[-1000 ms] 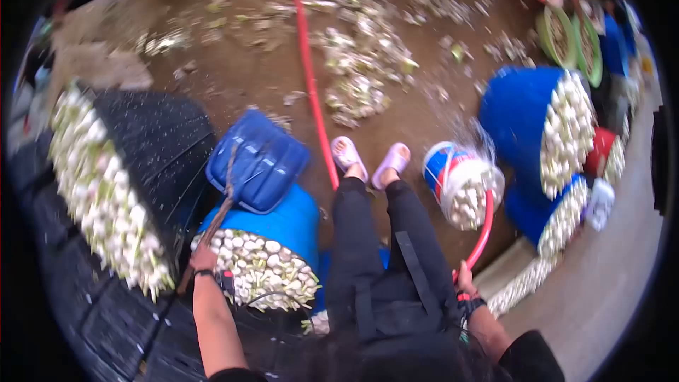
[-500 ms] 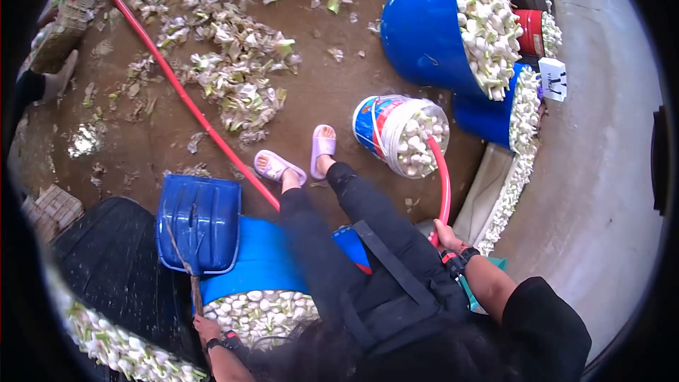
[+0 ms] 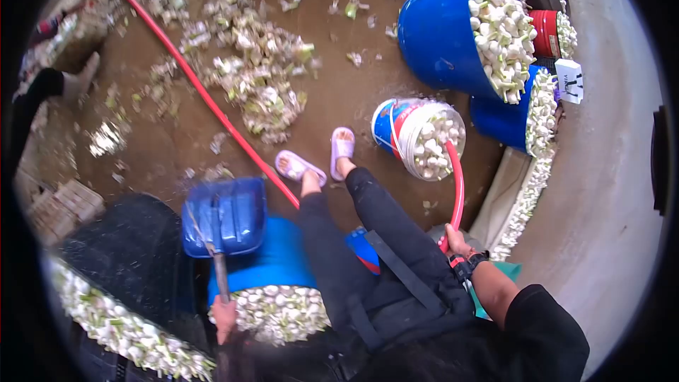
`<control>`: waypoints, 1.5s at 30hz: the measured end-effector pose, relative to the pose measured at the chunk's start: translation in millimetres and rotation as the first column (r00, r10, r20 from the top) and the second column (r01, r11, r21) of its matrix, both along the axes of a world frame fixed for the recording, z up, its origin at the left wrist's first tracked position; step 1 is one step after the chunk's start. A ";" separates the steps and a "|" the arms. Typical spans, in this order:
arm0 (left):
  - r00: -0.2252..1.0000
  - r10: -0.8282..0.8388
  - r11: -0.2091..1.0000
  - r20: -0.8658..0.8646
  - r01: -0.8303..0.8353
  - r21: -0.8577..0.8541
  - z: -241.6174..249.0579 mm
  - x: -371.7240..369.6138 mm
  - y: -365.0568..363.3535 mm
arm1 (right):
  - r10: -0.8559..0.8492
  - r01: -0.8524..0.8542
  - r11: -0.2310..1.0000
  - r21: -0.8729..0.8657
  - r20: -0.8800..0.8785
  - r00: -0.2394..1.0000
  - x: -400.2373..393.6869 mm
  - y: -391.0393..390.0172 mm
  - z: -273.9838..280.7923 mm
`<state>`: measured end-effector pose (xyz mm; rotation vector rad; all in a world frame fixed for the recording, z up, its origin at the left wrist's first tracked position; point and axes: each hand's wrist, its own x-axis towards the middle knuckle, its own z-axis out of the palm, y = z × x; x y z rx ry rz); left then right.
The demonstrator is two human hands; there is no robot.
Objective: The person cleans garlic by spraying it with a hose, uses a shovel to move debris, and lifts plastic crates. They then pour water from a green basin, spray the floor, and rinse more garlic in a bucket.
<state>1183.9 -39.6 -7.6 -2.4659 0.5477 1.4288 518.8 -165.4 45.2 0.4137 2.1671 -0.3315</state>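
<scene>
My left hand [image 3: 223, 317] is wrapped round the handle of a blue plastic shovel [image 3: 240, 216]. The shovel's blade lies over the side of a light blue tub [image 3: 283, 258] full of white garlic bulbs [image 3: 279, 311]. In my right hand [image 3: 456, 242] is a red hose [image 3: 457, 184], its end down among the bulbs in a white paint-type bucket [image 3: 399, 124]. That bucket stands on the wet floor beyond my feet, its blue and red label facing left. Whether water runs from the hose is hidden.
Trimmed garlic skins [image 3: 262, 64] litter the brown wet floor. Another red hose length [image 3: 191, 74] crosses it. Large blue tubs [image 3: 438, 35] and a red bucket [image 3: 544, 34] of garlic stand right. A black tub [image 3: 127, 255] is at left, near another person's foot [image 3: 83, 78].
The whole scene has shifted right in view. My left hand and the shovel have moved slightly forward and right; my right hand keeps its hold on the hose.
</scene>
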 end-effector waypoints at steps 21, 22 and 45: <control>0.147 -0.988 0.119 0.043 0.914 -0.389 22.8 -358.4 -515.6 | -0.064 0.076 0.992 -0.102 0.116 0.991 -6.5 -27.0 9.7; 0.082 -0.996 0.068 0.023 0.927 -0.368 -1.7 -393.0 -543.1 | -0.043 0.056 0.992 -0.111 0.118 0.992 -9.1 -30.0 11.0; 0.216 -0.904 0.334 0.369 0.896 0.294 30.0 -229.5 -781.5 | -0.124 0.132 0.986 -0.099 0.083 0.989 18.4 -64.6 10.2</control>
